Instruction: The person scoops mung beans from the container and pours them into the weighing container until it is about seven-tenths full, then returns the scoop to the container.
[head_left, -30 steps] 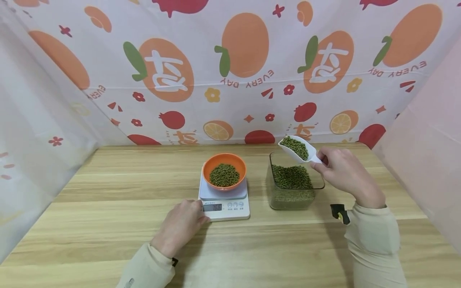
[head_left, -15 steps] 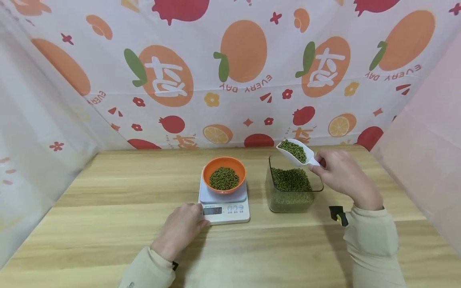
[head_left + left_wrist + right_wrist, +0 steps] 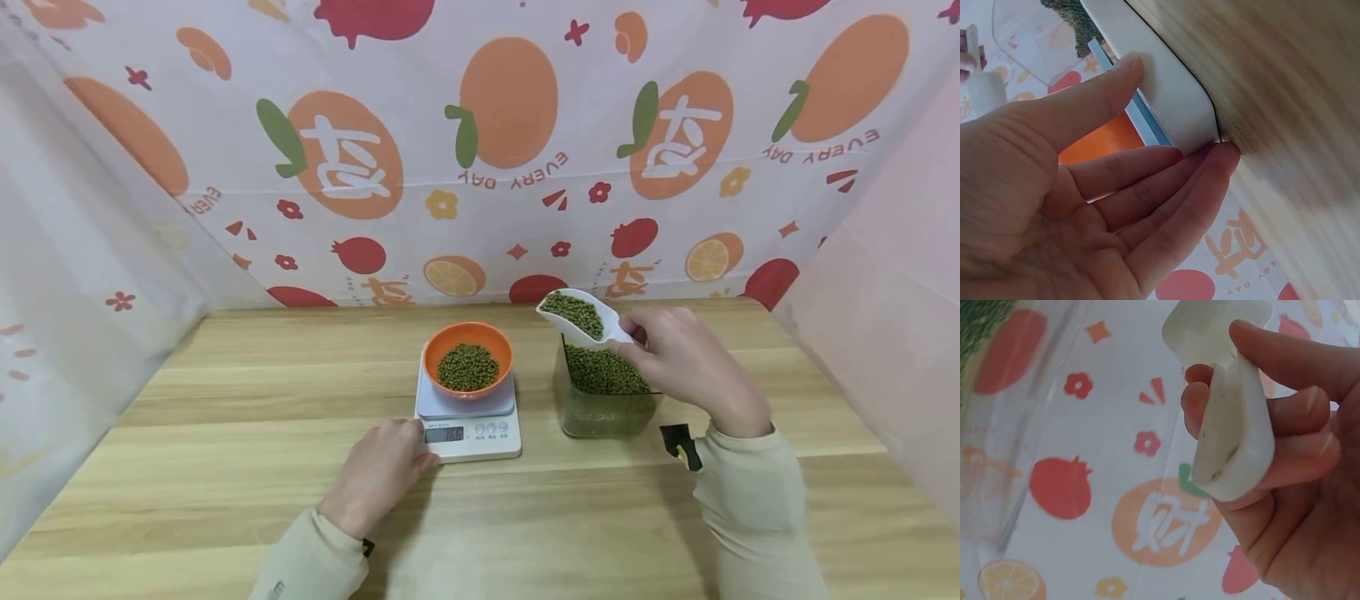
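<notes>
My right hand (image 3: 686,358) grips the handle of a white scoop (image 3: 609,327) loaded with green mung beans (image 3: 573,312). The scoop hangs over the left rear part of a clear bin (image 3: 603,423) with more beans in it. In the right wrist view, my fingers wrap the scoop's hollow handle (image 3: 1257,444). An orange bowl (image 3: 454,337), partly filled with beans, stands on a white kitchen scale (image 3: 480,448). With my left hand (image 3: 378,475) I hold the scale's front left corner. Thumb and fingers straddle that corner (image 3: 1175,100) in the left wrist view.
The wooden table (image 3: 247,433) carries the scale left of the bin, with a narrow gap between. A fruit-print curtain (image 3: 420,117) hangs right behind the table's back edge, and more curtain (image 3: 885,242) flanks the right side.
My right hand has moved left with the loaded scoop, from over the bin's right rear toward the bowl. The left hand stays at the scale.
</notes>
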{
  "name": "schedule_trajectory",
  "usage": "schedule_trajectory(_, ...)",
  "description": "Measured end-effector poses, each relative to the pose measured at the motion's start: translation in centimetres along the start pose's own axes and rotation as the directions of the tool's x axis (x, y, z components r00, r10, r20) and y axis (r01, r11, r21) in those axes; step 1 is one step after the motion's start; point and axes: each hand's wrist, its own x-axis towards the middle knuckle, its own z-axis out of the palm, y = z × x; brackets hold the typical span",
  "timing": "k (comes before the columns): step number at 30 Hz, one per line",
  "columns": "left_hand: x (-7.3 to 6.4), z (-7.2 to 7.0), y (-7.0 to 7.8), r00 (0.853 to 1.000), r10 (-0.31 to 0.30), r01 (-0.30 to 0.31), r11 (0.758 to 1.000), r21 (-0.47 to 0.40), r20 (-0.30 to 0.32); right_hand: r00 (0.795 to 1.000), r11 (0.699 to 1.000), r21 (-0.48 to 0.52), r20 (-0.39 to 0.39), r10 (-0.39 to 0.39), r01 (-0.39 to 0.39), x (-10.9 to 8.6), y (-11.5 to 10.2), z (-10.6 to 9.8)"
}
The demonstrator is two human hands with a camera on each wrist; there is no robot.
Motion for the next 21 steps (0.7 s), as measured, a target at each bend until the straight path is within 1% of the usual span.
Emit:
schedule_trajectory(7, -0.3, 0.1, -0.3, 1.000, -0.005, 0.005, 1.000, 0.002, 0.003, 1.000, 0.999, 0.034, 0.013, -0.006, 0.006, 1.0, -1.5, 0.3)
schedule_trajectory(9, -0.3, 0.0, -0.3, 1.000, -0.007, 0.007, 1.000, 0.000, 0.004, 1.000, 0.999, 0.040, 0.015, -0.021, 0.021, 1.2, -1.7, 0.5)
schedule_trajectory(11, -0.2, 0.0, -0.3, 1.000, -0.004, 0.004, 1.000, 0.000, 0.001, 0.999, 0.998, 0.039, 0.011, -0.047, 0.047, 1.5, -1.9, 0.7)
schedule_trajectory(15, -0.1, 0.0, -0.3, 1.000, 0.011, -0.011, 1.000, 0.001, -0.011, 0.997, 0.997, 0.028, 0.002, -0.076, 0.076, 2.0, -2.2, 1.0)
schedule_trajectory(21, -0.1, 0.2, -0.2, 1.000, 0.008, -0.008, 1.000, -0.003, -0.015, 0.996, 0.996, 0.018, 0.027, -0.084, 0.083, 2.7, -2.6, 1.6)
